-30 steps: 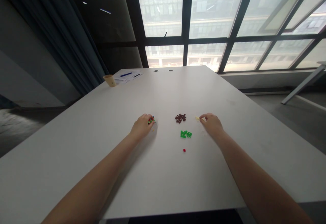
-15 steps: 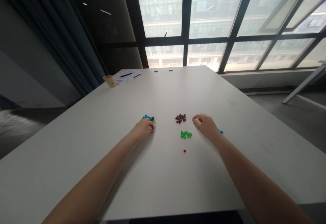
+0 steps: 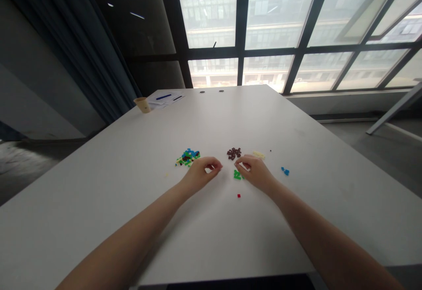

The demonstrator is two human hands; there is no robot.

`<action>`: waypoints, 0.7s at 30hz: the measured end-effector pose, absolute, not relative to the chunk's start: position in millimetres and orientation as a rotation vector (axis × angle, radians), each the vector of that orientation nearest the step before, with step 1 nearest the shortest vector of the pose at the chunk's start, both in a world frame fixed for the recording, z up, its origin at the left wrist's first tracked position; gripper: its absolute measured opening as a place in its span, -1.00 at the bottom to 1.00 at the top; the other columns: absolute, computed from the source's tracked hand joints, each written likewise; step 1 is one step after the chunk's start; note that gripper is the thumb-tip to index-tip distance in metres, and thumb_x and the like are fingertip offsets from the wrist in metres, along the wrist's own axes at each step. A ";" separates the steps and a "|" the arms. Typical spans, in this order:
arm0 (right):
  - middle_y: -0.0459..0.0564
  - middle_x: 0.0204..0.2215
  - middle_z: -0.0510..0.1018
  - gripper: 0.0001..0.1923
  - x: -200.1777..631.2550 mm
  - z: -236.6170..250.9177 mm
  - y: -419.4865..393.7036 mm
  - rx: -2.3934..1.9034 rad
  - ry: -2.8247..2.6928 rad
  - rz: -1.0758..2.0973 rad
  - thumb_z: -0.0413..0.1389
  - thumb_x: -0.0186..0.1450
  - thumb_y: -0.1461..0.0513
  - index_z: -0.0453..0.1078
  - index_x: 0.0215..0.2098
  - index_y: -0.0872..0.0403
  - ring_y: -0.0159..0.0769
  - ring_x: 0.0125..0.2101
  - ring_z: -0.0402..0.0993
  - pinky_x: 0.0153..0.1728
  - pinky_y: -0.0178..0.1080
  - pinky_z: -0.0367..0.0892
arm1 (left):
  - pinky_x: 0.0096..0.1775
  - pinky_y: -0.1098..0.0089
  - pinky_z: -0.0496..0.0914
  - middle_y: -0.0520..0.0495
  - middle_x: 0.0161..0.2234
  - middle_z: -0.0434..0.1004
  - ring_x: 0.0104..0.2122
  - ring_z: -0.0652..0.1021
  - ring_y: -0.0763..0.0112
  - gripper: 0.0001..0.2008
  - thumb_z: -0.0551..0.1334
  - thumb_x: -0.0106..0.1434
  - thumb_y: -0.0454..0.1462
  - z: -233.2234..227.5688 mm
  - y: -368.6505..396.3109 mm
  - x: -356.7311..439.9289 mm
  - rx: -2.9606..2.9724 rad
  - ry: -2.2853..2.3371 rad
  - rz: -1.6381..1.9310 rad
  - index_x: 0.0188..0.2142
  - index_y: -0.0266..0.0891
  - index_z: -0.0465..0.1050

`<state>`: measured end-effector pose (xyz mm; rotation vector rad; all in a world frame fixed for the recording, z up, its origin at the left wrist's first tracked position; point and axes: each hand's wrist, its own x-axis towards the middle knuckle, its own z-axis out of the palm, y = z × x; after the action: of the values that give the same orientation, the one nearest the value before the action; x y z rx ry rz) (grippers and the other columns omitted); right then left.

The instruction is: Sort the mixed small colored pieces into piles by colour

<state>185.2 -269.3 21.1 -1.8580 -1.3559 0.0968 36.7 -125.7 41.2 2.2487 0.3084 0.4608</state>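
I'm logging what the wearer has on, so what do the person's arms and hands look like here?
Both forearms are bare as far as the frame shows, with no sleeves, gloves or watch visible. The left hand and right hand show no rings or markings that can be made out.

Both bare forearms reach forward from the lower corners and converge toward the middle — the left arm from the lower left, the right from the lower right. The left hand [image 3: 200, 174] lies low, knuckles up, fingers curled, thumb and forefinger tips drawn together in a pinch. The right hand [image 3: 254, 170] mirrors it, fingers bent inward, tips close together. The two hands are near each other, not touching — whether either grip holds anything cannot be told.
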 end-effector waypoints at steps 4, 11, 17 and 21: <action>-0.11 -0.59 0.37 -0.87 176.5 23.5 -265.8 -1.769 -1.376 0.126 0.04 0.15 0.30 0.45 -0.45 0.08 -0.43 -0.55 0.24 -0.49 -0.35 0.16 | -0.25 0.37 0.41 -0.08 -0.35 0.56 -0.34 0.53 0.39 -0.86 0.20 0.13 -0.23 35.3 -139.8 40.2 2.061 0.289 0.616 -0.31 -0.22 0.43; -0.08 -0.51 0.44 -0.87 172.4 31.8 -267.8 -1.648 -1.425 0.035 0.04 0.17 0.31 0.43 -0.39 0.06 -0.39 -0.47 0.31 -0.39 -0.31 0.22 | -0.16 0.28 0.37 -0.02 -0.36 0.58 -0.31 0.55 0.38 -0.75 0.21 0.14 -0.22 32.3 -148.5 38.3 2.048 0.304 0.675 -0.19 -0.15 0.24; -0.07 -0.51 0.39 -0.85 171.2 32.1 -269.1 -1.579 -1.571 -0.073 0.05 0.20 0.29 0.45 -0.33 0.01 -0.35 -0.41 0.31 -0.32 -0.27 0.24 | -0.26 0.38 0.38 0.01 -0.39 0.57 -0.36 0.55 0.41 -0.74 0.21 0.14 -0.25 32.3 -147.5 38.2 2.088 0.307 0.635 -0.19 -0.14 0.21; -0.06 -0.55 0.37 -0.84 172.4 30.7 -268.2 -1.571 -1.678 -0.150 0.04 0.24 0.26 0.48 -0.35 0.00 -0.36 -0.44 0.27 -0.39 -0.29 0.22 | -0.23 0.35 0.38 0.01 -0.40 0.56 -0.36 0.55 0.40 -0.73 0.21 0.13 -0.26 29.5 -146.1 39.2 2.002 0.307 0.590 -0.18 -0.14 0.19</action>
<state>172.4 -268.2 30.7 -1.5708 -1.6778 -0.1499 39.2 -146.1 29.5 2.0021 0.3075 0.5901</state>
